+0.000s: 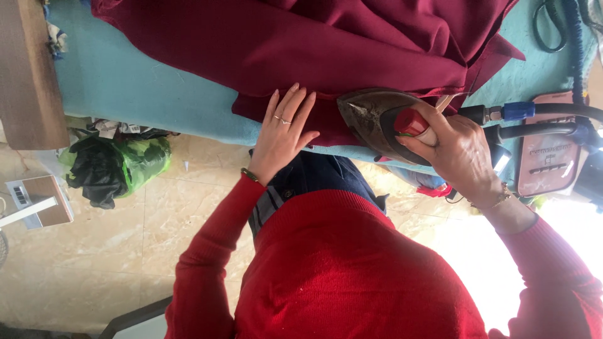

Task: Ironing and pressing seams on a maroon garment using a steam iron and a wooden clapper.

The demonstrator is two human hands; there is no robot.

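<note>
Far left: wooden board edge (28, 69), then below it on the tiled floor (113, 251) a bundle of green and black plastic bags (116, 164) and a small wooden box (47, 199).

Teal ironing pad (144, 88) runs across the top, with dark red fabric (301, 44) heaped over most of it; the near edge of the cloth lies flat just in front of the person.

Left hand (282, 135): fingers spread wide and flat, palm down, pressing the fabric's near edge; rings on one finger, bracelet at the wrist. Holding nothing, just pinning the cloth.

Just right of it, the steam iron (370, 119), dark scorched soleplate tilted up on edge, tip close to the left fingertips, resting at the fabric edge. Right hand (455, 150) wrapped tight on the iron's red handle (411, 122).

Further right: black hoses with a blue fitting (518, 112) lead off from the iron, pink iron rest (549, 150) beside them.

Step, as a judgement: pressing a seam or hem, iron lifted between passes. Next move likely needs the soleplate laid flat on the smoothed strip, left fingers kept clear of the tip.
</note>
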